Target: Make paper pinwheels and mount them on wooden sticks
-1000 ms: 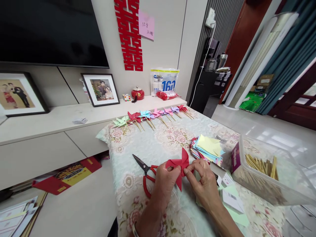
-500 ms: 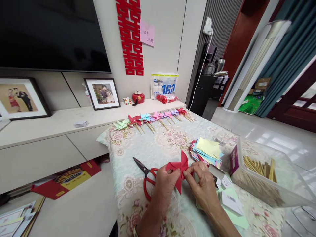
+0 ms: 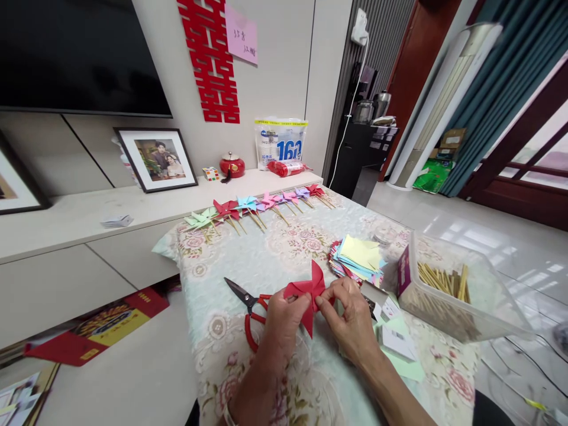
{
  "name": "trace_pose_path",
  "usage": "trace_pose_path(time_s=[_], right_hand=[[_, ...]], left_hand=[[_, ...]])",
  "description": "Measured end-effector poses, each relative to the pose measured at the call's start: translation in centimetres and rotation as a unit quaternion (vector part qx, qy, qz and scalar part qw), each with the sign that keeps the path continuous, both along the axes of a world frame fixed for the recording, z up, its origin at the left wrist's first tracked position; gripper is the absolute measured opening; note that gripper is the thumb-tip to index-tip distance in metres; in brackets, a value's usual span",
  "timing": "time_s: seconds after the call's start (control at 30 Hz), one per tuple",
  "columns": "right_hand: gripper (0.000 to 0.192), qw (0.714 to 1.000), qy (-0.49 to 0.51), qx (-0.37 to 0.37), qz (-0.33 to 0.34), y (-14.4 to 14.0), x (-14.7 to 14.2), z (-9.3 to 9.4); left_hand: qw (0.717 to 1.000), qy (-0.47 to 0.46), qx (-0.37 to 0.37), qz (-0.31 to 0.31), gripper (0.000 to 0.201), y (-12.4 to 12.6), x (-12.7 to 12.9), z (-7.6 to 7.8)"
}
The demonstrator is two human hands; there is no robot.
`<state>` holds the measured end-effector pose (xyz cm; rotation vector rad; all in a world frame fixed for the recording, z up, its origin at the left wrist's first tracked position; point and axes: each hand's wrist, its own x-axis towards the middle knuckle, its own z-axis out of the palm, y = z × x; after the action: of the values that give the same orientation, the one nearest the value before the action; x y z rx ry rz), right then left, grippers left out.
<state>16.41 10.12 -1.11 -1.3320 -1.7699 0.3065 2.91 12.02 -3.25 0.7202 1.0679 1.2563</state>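
Observation:
Between my two hands is a red paper pinwheel [image 3: 316,285] with pointed blades standing out above and below my fingers. My left hand [image 3: 286,319] grips its left side between thumb and fingers. The fingertips of my right hand [image 3: 348,313] pinch it near the centre; whether a pin is there I cannot make out. Scissors [image 3: 251,305] with red handles lie just left of my left hand, blades pointing away. Beyond my right hand sits a stack of coloured paper [image 3: 358,253], yellow on top.
Finished pinwheels on sticks [image 3: 248,204] line the table's far edge. On the right, a clear plastic box [image 3: 479,307] holds many thin sticks [image 3: 444,281]. Small white boxes [image 3: 396,342] lie on pale green paper [image 3: 412,370] beside my right wrist. A white cabinet [image 3: 66,236] stands behind.
The view has shifted, so everything sits further left in the picture. My hands keep nearly the same grip on the red pinwheel.

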Motion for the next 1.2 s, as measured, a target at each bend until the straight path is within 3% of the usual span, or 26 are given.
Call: trace_pose_path(time_s=[1.2], right_hand=[[0.021,1.0,-0.017,-0.007,-0.018,0.03,0.1,0.33]], left_hand=[[1.0,-0.014,-0.009,-0.004,0.02,-0.35,0.28,0.58]])
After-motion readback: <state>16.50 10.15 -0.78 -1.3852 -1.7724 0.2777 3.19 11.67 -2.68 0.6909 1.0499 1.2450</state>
